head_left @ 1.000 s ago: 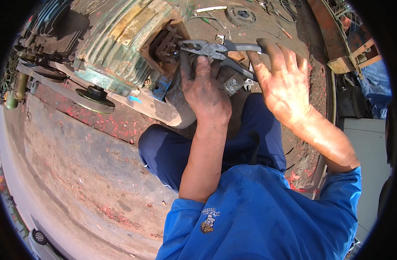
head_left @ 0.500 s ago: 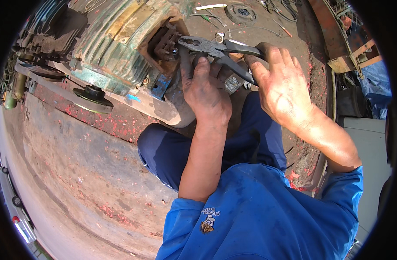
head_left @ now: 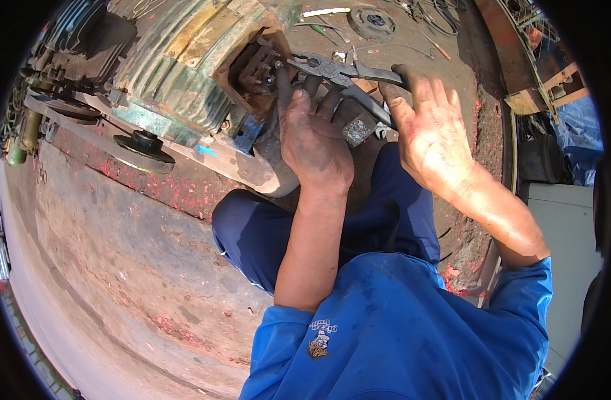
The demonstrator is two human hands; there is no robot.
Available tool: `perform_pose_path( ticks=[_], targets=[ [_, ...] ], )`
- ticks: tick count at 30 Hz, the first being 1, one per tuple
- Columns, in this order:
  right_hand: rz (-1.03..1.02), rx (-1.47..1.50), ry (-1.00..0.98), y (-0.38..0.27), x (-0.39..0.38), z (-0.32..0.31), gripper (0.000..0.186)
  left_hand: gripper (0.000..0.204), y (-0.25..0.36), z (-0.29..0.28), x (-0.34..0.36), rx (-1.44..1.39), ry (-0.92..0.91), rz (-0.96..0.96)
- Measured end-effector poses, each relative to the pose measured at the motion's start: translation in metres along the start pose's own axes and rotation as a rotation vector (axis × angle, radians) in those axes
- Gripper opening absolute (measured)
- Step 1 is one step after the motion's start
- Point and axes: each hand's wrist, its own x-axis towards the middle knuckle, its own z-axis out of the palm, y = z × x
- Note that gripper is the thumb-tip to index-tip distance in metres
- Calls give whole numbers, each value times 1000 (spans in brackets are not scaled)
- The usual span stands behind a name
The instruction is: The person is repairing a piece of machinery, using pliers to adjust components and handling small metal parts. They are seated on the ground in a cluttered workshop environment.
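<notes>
My right hand (head_left: 437, 133) is closed around the dark handles of a pair of pliers (head_left: 335, 69), whose handles are spread. The pliers' jaws point left at the rusty terminal box (head_left: 260, 93) of a green finned electric motor (head_left: 179, 80). A small metal stud (head_left: 278, 65) stands at the box's right side, just left of the jaw tips. My left hand (head_left: 315, 150) is beneath the jaws, fingers blackened and apart, its index finger along the box's right edge. Whether that finger touches a part inside is hidden. Beside this hand lies a silvery, rough block (head_left: 357, 132).
A pulley wheel (head_left: 144, 152) projects from the motor's lower left, and another machine (head_left: 85, 40) stands farther left. Across the far ground lie a round dark metal part (head_left: 372, 24), cables (head_left: 439, 17) and a screwdriver (head_left: 443, 52). A rusty steel frame (head_left: 519, 60) rises at right.
The pliers' jaws have shifted right, away from the terminal box, uncovering the stud. My left thumb has moved left, off the jaws. The right hand stays nearly in place.
</notes>
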Motion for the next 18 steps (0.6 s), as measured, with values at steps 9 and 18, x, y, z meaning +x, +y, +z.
perform_pose_path(
  ticks=[9, 18],
  targets=[
    [-48, -112, 87, 4, 3, -3, 47, 73, -3, -5, 3, -53, -54, -22],
    [-152, -212, 188, 7, 9, -3, 41, 79, -3, -2, 2, -40, -116, 0]
  ],
)
